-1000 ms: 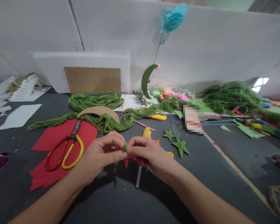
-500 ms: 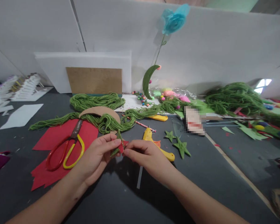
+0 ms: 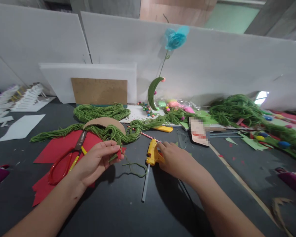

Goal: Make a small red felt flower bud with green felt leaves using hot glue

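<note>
Between the thumb and fingers of my left hand (image 3: 98,161) is a small red paper star (image 3: 120,153), partly wrapped in green yarn. A loose strand of yarn (image 3: 135,169) trails from it across the dark table. My right hand (image 3: 179,161) is closed around the handle of the yellow hot glue gun (image 3: 152,153), its fingertips partly hidden behind it. A clear glue stick (image 3: 146,184) sticks out of the gun's rear toward me. Behind my right hand the green yarn stars are almost wholly covered.
Scissors (image 3: 61,166) lie on red sheets (image 3: 49,149) to the left. Green yarn bundles (image 3: 101,113) and a curved cardboard piece (image 3: 105,122) are behind. A yellow cutter (image 3: 164,129), a phone (image 3: 199,133) and a green crescent (image 3: 153,93) with a blue flower (image 3: 176,39) stand farther back.
My right hand has left the red star and moved right onto the glue gun. The yarn strand now hangs loose on the table. My left hand still holds the star, slightly farther left.
</note>
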{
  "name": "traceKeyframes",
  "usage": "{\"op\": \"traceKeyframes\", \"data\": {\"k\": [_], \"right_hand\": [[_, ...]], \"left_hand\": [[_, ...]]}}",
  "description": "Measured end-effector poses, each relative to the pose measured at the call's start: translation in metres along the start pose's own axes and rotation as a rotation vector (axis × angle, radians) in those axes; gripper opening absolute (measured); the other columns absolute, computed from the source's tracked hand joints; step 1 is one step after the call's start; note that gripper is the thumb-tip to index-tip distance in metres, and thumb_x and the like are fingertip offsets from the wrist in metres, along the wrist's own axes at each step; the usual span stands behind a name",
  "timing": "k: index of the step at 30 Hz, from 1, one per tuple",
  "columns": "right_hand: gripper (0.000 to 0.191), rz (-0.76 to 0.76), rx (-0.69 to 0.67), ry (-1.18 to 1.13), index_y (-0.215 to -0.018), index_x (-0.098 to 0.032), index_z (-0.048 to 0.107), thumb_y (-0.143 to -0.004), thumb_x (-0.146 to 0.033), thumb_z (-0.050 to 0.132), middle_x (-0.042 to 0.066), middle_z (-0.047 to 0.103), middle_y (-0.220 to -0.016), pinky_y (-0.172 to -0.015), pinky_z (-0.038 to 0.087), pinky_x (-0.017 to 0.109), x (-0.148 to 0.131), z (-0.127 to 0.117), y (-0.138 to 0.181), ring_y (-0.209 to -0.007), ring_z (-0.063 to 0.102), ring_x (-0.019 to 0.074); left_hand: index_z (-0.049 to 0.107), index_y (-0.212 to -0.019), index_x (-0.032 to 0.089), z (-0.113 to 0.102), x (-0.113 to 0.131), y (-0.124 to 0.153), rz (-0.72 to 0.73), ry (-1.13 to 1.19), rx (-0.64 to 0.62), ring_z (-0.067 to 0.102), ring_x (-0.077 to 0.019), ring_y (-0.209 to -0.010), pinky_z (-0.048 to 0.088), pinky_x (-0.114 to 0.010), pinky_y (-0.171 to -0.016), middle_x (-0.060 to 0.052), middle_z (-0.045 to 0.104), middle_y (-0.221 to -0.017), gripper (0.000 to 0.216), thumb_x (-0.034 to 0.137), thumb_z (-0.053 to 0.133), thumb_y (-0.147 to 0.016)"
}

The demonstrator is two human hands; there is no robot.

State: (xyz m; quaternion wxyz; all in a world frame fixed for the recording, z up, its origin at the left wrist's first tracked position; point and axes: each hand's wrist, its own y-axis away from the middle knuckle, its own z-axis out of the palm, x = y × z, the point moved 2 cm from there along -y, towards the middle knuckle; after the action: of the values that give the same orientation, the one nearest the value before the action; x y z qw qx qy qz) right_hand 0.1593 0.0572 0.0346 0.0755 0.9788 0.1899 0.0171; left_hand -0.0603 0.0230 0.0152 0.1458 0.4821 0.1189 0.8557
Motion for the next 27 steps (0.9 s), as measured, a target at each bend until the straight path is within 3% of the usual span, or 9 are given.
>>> {"op": "traceKeyframes", "data": {"k": [4, 8, 11, 15, 20, 24, 27], "right_hand": [[0.029, 0.028, 0.002, 0.024, -0.094, -0.008, 0.059, -0.065, -0.005, 0.054, 0.019, 0.057, -0.101, -0.068, 0.042, 0.033, -0.007, 0.009, 0.005, -0.090, 0.057, 0.0301], [0.028, 0.015, 0.038, -0.056, -0.095, -0.009, 0.056, -0.069, -0.004, 0.048, 0.015, 0.057, -0.095, -0.063, 0.041, 0.030, -0.009, 0.009, 0.000, -0.073, 0.060, 0.0212], [0.026, -0.043, 0.121, -0.150, -0.099, -0.013, 0.051, -0.073, -0.009, 0.048, 0.010, 0.055, -0.098, -0.068, 0.042, 0.028, -0.005, -0.001, -0.005, -0.081, 0.058, 0.0186], [0.011, -0.149, 0.255, -0.509, -0.081, -0.018, 0.050, -0.079, -0.029, 0.053, 0.004, 0.056, -0.082, -0.063, 0.042, 0.028, -0.003, -0.009, 0.000, -0.071, 0.054, 0.0175], [0.018, -0.207, 0.194, -0.883, -0.087, -0.021, 0.054, -0.084, -0.038, 0.050, 0.005, 0.061, -0.084, -0.071, 0.044, 0.033, -0.009, 0.005, 0.017, -0.076, 0.058, 0.0202], [0.022, -0.335, 0.248, -0.711, -0.067, -0.023, 0.050, -0.083, -0.037, 0.049, 0.003, 0.053, -0.067, -0.057, 0.040, 0.032, -0.021, 0.005, 0.024, -0.059, 0.050, 0.0177], [0.026, -0.383, 0.338, -0.572, -0.060, -0.023, 0.046, -0.083, -0.035, 0.049, 0.002, 0.049, -0.060, -0.055, 0.038, 0.033, -0.029, 0.002, 0.027, -0.056, 0.045, 0.0177]], "left_hand": [[0.060, -0.060, 0.014, 0.001, 0.012, 0.009, -0.004, -0.039, -0.053, 0.061, -0.0079, -0.051, 0.050, -0.016, -0.053, -0.002, 0.068, -0.063, 0.011, 0.009, 0.069, -0.065], [0.059, -0.063, 0.015, -0.002, 0.016, 0.004, 0.130, -0.203, 0.030, 0.060, -0.0091, -0.056, 0.048, -0.019, -0.060, -0.001, 0.066, -0.063, 0.012, 0.016, 0.070, -0.066], [0.058, -0.063, 0.015, -0.002, 0.009, -0.003, 0.191, -0.344, 0.057, 0.058, -0.0102, -0.059, 0.044, -0.020, -0.061, -0.001, 0.065, -0.059, 0.014, 0.022, 0.067, -0.070], [0.057, -0.064, 0.016, 0.000, -0.004, -0.007, 0.218, -0.415, 0.112, 0.057, -0.0125, -0.060, 0.040, -0.022, -0.060, 0.000, 0.065, -0.059, 0.016, 0.025, 0.069, -0.068], [0.058, -0.068, 0.017, 0.000, -0.007, -0.006, 0.272, -0.578, 0.221, 0.053, -0.0129, -0.058, 0.036, -0.023, -0.056, 0.002, 0.061, -0.060, 0.017, 0.032, 0.068, -0.068], [0.060, -0.069, 0.017, -0.001, -0.008, -0.007, 0.301, -0.609, 0.247, 0.049, -0.0115, -0.054, 0.034, -0.021, -0.053, 0.004, 0.057, -0.058, 0.017, 0.033, 0.067, -0.068], [0.060, -0.072, 0.018, -0.002, -0.010, -0.007, 0.281, -0.598, 0.269, 0.047, -0.0104, -0.051, 0.031, -0.020, -0.049, 0.005, 0.056, -0.057, 0.018, 0.034, 0.068, -0.068]]}}
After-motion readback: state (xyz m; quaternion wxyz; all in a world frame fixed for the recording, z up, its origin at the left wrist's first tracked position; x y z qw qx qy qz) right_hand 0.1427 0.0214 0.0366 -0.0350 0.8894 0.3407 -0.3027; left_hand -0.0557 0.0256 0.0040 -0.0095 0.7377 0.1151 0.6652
